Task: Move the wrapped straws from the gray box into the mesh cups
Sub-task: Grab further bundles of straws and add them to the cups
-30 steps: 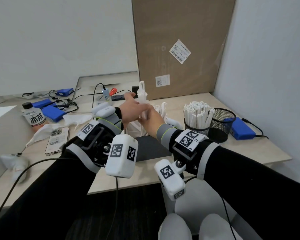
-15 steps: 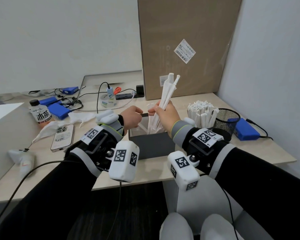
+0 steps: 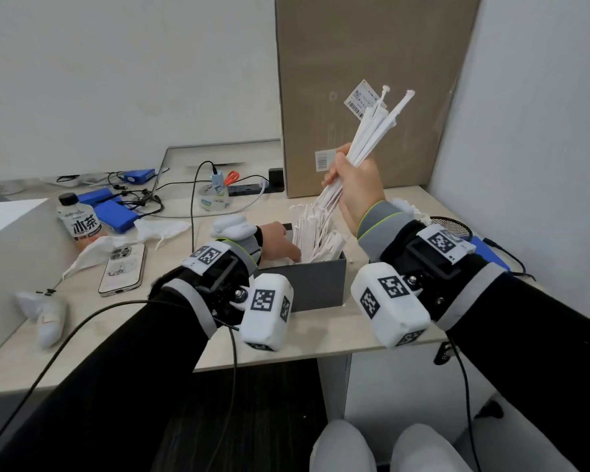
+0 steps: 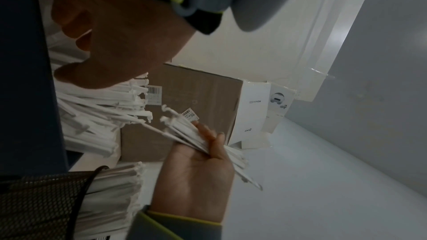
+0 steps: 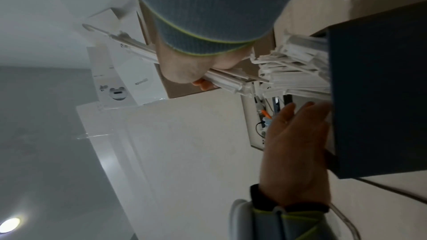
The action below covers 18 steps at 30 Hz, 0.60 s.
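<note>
My right hand (image 3: 355, 178) grips a bundle of wrapped white straws (image 3: 365, 131), tilted up and to the right, above the gray box (image 3: 314, 284). The same bundle (image 4: 191, 134) shows in that hand (image 4: 196, 171) in the left wrist view. More wrapped straws (image 3: 317, 233) stand in the box. My left hand (image 3: 280, 243) rests at the box's left rim, holding nothing, and its fingers (image 5: 298, 112) lie straight against the box wall (image 5: 381, 98). A black mesh cup (image 3: 452, 226) peeks out behind my right wrist. Another mesh cup (image 4: 41, 203) is packed with straws (image 4: 110, 198).
A tall cardboard box (image 3: 365, 80) stands just behind the gray box, with a wall close on the right. To the left lie a phone (image 3: 123, 267), a tea bottle (image 3: 82, 223), blue packs (image 3: 116, 212), cables and a white controller (image 3: 48, 315). Another blue pack (image 3: 491, 253) lies beyond the cups.
My right hand has lifted the straw bundle up and to the right, out of the box. My left hand has left the bundle and dropped to the box's left rim.
</note>
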{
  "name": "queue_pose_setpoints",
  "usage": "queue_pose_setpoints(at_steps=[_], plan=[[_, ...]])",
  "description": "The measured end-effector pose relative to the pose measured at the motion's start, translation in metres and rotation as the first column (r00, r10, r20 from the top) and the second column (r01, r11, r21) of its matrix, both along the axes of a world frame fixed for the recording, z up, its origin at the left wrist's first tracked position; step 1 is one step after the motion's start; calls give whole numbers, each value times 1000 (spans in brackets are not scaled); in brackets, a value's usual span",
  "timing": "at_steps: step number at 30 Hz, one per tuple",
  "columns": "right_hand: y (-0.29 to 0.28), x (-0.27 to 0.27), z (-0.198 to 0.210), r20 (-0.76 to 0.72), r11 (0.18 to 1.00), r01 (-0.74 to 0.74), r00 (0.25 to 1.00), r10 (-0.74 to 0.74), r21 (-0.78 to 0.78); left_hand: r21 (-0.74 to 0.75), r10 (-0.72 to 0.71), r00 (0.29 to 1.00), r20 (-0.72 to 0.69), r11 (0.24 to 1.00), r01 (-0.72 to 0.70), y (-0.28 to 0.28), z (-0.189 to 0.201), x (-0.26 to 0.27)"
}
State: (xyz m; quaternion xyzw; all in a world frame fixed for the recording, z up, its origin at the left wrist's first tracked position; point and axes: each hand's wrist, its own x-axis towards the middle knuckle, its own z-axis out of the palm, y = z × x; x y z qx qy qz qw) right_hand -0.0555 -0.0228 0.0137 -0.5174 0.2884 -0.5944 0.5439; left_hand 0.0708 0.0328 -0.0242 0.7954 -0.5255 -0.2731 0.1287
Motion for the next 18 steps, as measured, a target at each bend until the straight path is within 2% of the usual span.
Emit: queue_pose_setpoints(at_steps=[5,15,18], plan=[[0,-10,16,64,1000,-20,998,21,-8,67,-88,991,99,994,81,-8,-1,-8],[6,-27,11,-40,999,-8,999,6,-51,90,-149,957,248,987,130,-15,-13,-18],[6,-26,9,-49,1000,4,999,-6,-30,55,-115,955,274,993,104,-12,-13,-15]])
